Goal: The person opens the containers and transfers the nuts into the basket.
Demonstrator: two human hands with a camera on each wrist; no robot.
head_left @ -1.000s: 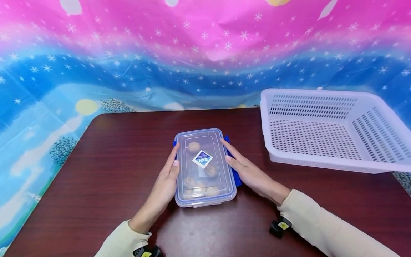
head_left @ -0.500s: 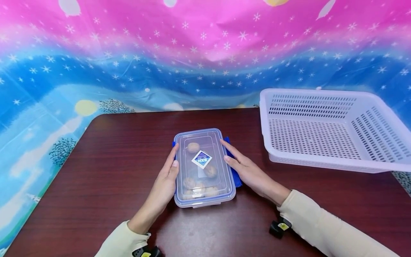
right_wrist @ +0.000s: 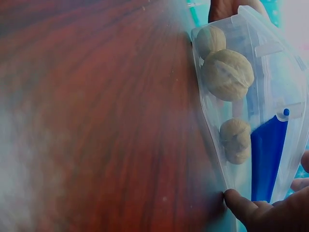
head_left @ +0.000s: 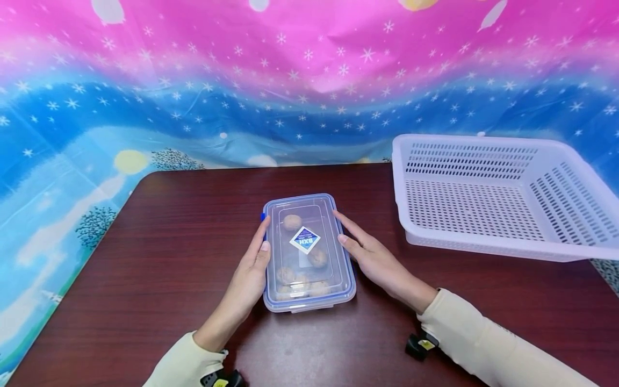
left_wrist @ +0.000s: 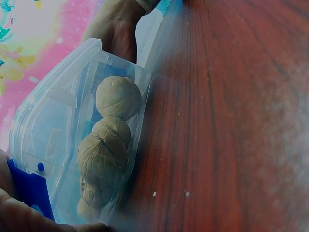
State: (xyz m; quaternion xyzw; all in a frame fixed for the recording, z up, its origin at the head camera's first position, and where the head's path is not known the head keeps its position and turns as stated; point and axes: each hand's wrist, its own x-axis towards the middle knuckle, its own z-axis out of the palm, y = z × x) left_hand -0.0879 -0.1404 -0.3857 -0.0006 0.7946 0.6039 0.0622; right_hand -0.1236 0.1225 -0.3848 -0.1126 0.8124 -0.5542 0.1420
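Note:
A clear lidded food container (head_left: pixel 314 302) stands on the table, with several walnuts (left_wrist: pixel 103 157) inside and a diamond label (head_left: pixel 305 239) on its lid. My left hand (head_left: pixel 247 273) grips its left side, thumb at the lid's edge. On the opposite side my right hand (head_left: pixel 378 269) holds the container, index finger and thumb at the lid's rim. In the right wrist view one fingertip touches the bottom edge. A blue latch (right_wrist: pixel 268 159) hangs down along the right wall; another blue latch (left_wrist: pixel 31 189) shows beside the left fingers. The hands partly hide both latches.
To the right stands a white slotted basket (head_left: pixel 474 247), with no contents visible. The dark wooden table (head_left: pixel 193 231) meets a pink and blue snowflake cloth (head_left: pixel 300 102) along its back edge. Black wrist cameras (head_left: pixel 419 345) sit below the sleeves.
The blue latch on the container's right side stuck out before; it has swung down and is out of sight from above. The hands and container stay nearly in place.

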